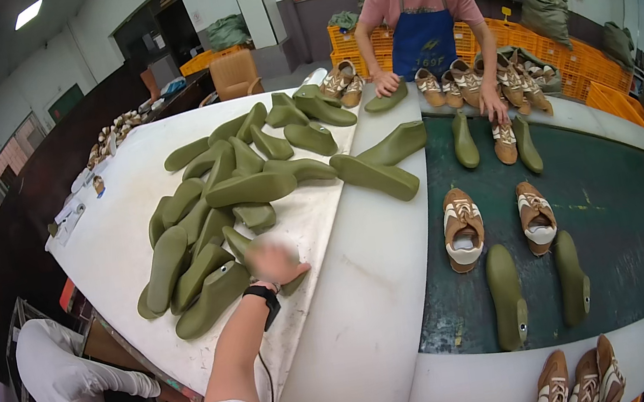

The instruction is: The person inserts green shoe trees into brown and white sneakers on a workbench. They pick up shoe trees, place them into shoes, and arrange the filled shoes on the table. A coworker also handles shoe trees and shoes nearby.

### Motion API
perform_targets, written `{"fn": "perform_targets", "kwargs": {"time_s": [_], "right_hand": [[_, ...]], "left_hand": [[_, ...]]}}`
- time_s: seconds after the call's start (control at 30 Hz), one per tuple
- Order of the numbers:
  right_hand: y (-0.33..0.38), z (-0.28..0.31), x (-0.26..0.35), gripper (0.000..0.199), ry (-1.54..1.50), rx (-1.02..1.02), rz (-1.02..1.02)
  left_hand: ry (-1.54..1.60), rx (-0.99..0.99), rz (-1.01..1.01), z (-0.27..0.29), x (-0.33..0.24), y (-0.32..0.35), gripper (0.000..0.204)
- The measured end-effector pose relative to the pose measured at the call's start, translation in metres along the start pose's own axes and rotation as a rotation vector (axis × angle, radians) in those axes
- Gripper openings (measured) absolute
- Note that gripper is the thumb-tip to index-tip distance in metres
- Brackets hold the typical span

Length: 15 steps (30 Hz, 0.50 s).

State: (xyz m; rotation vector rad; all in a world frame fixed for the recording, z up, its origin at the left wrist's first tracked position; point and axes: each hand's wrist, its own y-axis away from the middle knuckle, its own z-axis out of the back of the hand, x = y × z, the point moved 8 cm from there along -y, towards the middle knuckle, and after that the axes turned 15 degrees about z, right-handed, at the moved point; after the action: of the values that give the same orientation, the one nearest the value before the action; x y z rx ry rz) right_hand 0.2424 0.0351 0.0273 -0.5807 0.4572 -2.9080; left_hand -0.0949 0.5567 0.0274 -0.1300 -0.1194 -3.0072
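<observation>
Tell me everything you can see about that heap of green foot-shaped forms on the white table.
The heap of green shoe lasts is a loose pile of olive-green, smooth, plastic-looking foot forms, lying at all angles and overlapping on the white table. Some show a small metal-ringed hole at the heel end. The person's left hand, blurred and wearing a black wrist strap, rests at the pile's near edge. No right hand shows.

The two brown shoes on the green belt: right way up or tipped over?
Right way up. Both brown shoes rest on their soles on the green belt, laced tops and openings facing upward.
</observation>
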Motion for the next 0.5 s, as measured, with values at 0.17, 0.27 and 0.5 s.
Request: {"fn": "perform_targets", "kwargs": {"time_s": [0.17,0.27,0.5], "right_hand": [[-0.002,0.0,0.002,0.035,-0.004,-0.035,0.01],[-0.004,-0.001,0.004,0.034,0.027,-0.033,0.031],[-0.005,-0.004,0.008,0.034,0.047,-0.056,0.037]], "left_hand": [[0.02,0.009,-0.232,-0.006,-0.002,0.052,0.067],[0.115,0.153,-0.36,-0.026,0.009,0.109,0.068],[0.242,-0.017,0.125,-0.011,0.091,0.128,0.102]]}}
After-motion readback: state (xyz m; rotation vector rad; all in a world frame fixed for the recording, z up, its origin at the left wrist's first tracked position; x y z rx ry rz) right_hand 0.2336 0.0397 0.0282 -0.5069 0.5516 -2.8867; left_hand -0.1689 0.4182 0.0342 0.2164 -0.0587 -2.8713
